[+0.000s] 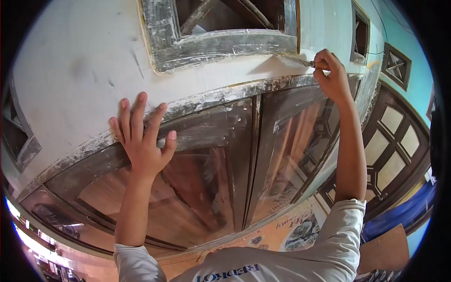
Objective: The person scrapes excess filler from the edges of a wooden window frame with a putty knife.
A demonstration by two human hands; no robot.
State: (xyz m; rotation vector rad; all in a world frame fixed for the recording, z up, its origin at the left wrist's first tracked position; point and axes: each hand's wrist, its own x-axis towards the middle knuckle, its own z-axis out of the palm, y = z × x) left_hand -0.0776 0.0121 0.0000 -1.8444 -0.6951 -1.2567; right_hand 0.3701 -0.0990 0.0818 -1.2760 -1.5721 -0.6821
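My left hand (143, 136) is spread with its fingers apart, laid against the worn upper rail of the window frame (202, 101) and the white wall just above it. In my right hand (332, 73) is the handle of a putty knife (293, 61), gripped between thumb and fingers. Its thin metal blade points left, against the wall beneath the lower edge of the dark vent frame (225, 45). Whitish smears mark the wood of both frames. Whether putty is on the blade I cannot make out.
Below my hands are glazed window panels (197, 188) in brown wood. The white wall (84, 70) shows small dents and scratches. A panelled door (392, 136), a blue cloth (399, 211) and a brown board (385, 251) are at the right.
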